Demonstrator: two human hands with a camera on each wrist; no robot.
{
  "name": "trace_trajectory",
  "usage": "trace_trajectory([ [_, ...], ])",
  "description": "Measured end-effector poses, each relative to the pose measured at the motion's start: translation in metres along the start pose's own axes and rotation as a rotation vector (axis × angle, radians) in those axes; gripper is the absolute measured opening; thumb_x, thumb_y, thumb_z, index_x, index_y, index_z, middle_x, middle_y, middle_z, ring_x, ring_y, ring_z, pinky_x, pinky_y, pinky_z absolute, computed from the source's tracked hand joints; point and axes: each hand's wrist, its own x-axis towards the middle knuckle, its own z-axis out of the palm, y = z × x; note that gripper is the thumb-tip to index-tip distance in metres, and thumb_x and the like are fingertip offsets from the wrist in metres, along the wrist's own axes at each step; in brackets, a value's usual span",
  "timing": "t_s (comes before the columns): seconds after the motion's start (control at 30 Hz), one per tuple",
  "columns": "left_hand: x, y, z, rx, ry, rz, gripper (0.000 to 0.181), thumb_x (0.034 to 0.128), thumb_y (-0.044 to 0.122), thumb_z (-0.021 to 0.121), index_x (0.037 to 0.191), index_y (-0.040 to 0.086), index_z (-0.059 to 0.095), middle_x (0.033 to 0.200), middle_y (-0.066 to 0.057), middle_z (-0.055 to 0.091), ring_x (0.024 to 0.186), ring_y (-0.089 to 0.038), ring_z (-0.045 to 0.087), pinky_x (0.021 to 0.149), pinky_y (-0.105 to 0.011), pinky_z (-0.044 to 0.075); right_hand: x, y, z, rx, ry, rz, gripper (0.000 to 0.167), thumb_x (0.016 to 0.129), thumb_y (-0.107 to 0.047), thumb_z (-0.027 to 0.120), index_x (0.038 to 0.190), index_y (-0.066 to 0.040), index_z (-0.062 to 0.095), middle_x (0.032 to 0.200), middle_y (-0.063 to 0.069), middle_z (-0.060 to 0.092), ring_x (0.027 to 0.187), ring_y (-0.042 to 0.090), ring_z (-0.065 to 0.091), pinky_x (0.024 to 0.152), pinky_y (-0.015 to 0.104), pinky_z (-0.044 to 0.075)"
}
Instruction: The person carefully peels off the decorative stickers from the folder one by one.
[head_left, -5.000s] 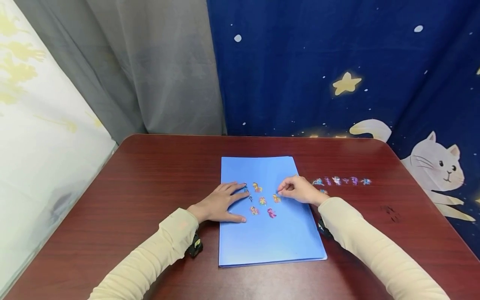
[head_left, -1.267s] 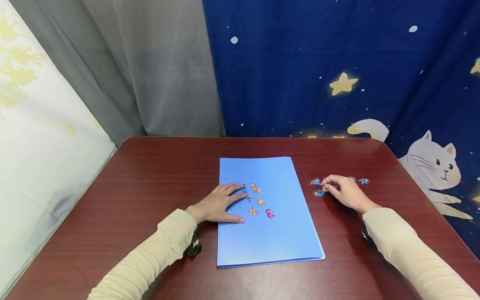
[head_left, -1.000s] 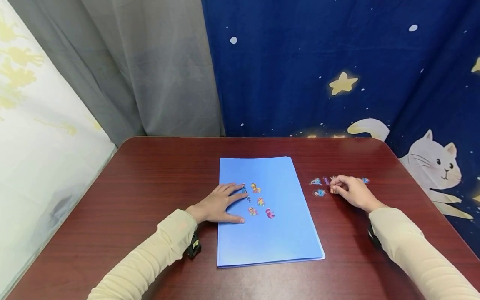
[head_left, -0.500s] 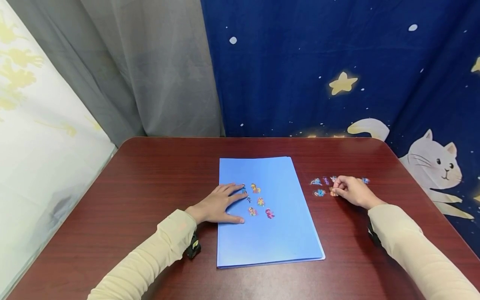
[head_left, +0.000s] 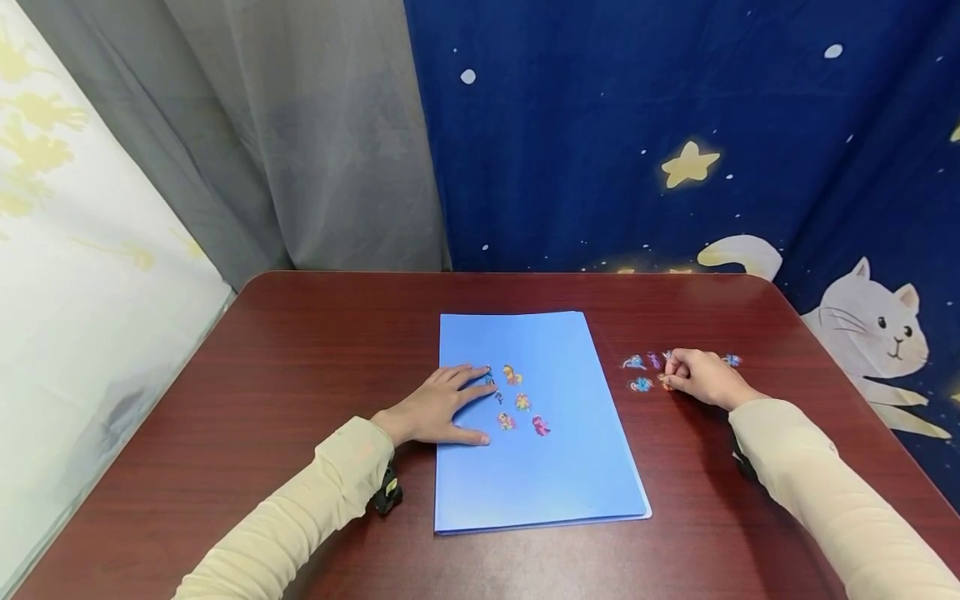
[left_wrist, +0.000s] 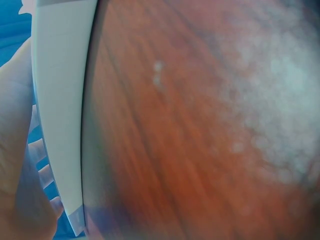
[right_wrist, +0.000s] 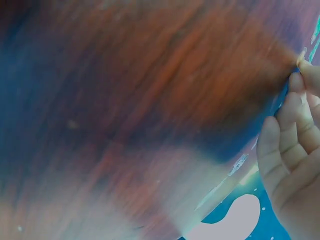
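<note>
A dark red table (head_left: 337, 333) is filling the lower part of the scene, and on it, a little right of the middle, a blue folder (head_left: 540, 483) is lying flat with its long axis running from near to far. The left hand (head_left: 435, 407) is resting on the folder's left side, its fingers spreading wide and gripping nothing. The right hand (head_left: 705, 375) is hovering low over the table to the right of the folder, its thumb and fingertips closing narrowly on an orange piece (head_left: 663, 382); the right wrist view is showing a yellowish bit between those tips. That piece is sitting at the left end of the right fingers, so the folder's right edge is lying to its left with bare table between; the right hand is plainly the nearer one, the left being well apart. The fingers are hiding part of the piece, so its long axis is not showing, and whether it is touching the table cannot be told. Just left of it a bright blue piece (head_left: 641, 384) is lying, and on the far side a purple piece (head_left: 654, 360) is standing out in another row. On the folder, a dark blue piece (head_left: 489, 377) is showing between two left fingertips, while a pink piece (head_left: 541, 425) is lying nearer and farther right.
</note>
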Motion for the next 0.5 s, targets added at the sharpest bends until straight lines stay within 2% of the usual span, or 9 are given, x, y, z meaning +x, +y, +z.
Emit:
trace_trajectory([
  [0.2, -0.0008, 0.001, -0.0011, 0.0, -0.002, 0.0, 0.078, 0.0752, 0.065, 0.049, 0.137, 0.02, 0.035, 0.144, -0.005, 0.023, 0.13, -0.026, 0.018, 0.103, -0.044, 0.014, -0.0019, -0.0037, -0.0012, -0.032, 0.02, 0.051, 0.012, 0.08, -0.016, 0.066, 0.079, -0.009, 0.057, 0.064, -0.002, 0.051, 0.061, 0.015, 0.047, 0.056, 0.032, 0.037],
  [0.4, -0.0005, 0.0015, -0.0008, -0.003, -0.009, -0.006, 0.079, 0.075, 0.066, 0.049, 0.138, 0.021, 0.034, 0.144, -0.004, 0.022, 0.131, -0.025, 0.017, 0.104, -0.043, 0.014, -0.0035, -0.0031, 0.0041, -0.013, 0.053, -0.008, 0.004, 0.078, -0.009, 0.066, 0.076, -0.006, 0.063, 0.066, -0.003, 0.056, 0.063, 0.014, 0.051, 0.064, 0.037, 0.042],
  [0.5, 0.0, 0.0015, -0.0011, -0.002, -0.009, -0.009, 0.079, 0.0745, 0.066, 0.049, 0.137, 0.021, 0.035, 0.144, -0.004, 0.022, 0.13, -0.025, 0.017, 0.104, -0.043, 0.014, -0.005, -0.0043, 0.0039, 0.006, 0.051, -0.041, 0.005, 0.077, -0.006, 0.066, 0.074, -0.005, 0.062, 0.065, -0.003, 0.057, 0.062, 0.012, 0.052, 0.064, 0.036, 0.043],
])
